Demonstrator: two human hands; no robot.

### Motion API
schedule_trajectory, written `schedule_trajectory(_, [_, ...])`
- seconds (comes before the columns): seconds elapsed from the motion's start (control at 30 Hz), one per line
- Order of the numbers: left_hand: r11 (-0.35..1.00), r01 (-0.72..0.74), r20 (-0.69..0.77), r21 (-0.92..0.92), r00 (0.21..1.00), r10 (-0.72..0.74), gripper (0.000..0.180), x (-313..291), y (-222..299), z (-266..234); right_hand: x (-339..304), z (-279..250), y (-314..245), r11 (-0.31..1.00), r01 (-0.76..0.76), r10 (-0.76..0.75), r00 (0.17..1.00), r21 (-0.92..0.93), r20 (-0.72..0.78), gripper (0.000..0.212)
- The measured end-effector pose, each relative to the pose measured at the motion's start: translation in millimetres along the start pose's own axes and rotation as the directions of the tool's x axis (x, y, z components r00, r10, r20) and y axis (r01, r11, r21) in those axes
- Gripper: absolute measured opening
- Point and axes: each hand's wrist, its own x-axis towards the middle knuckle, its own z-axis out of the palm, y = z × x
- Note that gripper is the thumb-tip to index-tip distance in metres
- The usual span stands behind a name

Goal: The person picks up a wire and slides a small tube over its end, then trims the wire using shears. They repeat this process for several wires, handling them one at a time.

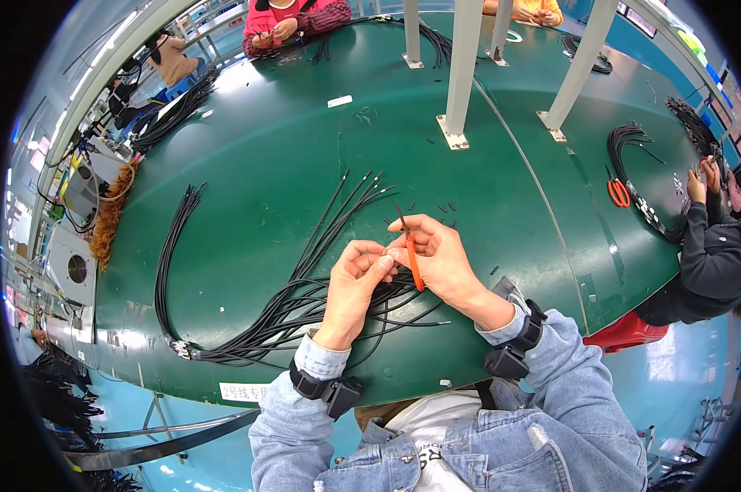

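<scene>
In my right hand (440,256) is a pair of scissors with orange handles (415,264), the dark blades pointing away from me. My left hand (352,283) is closed in a pinch, thumb and finger meeting the right fingertips. What sits between them is too small to make out. Beneath and around both hands spreads a bundle of thin black cables (284,316), fanned toward me and the far side. Their far ends have pale tips (377,184). Just beyond my right hand lie several short black tube pieces (446,208).
More black cables (167,262) curve along the table's left, joined at a silvery cluster (184,350). White metal posts (462,82) rise from the green table (247,164). Other scissors (618,193) and cables lie far right, near a co-worker (715,238). Another person (293,25) works across the table.
</scene>
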Motion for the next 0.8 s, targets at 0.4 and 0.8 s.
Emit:
schedule_trajectory(0.4, [0.986,-0.074,-0.073,0.147,0.994,0.085,0.012,-0.2,2.7,-6.7,-1.6,1.8,-1.0,0.999,-0.033,0.032,0.999,0.025,0.022,0.033])
schedule_trajectory(0.8, [0.970,-0.128,-0.096,0.206,0.984,0.150,0.011,-0.5,1.2,-4.9,-1.3,4.5,3.1,0.995,0.088,-0.089,0.996,-0.049,-0.019,0.028])
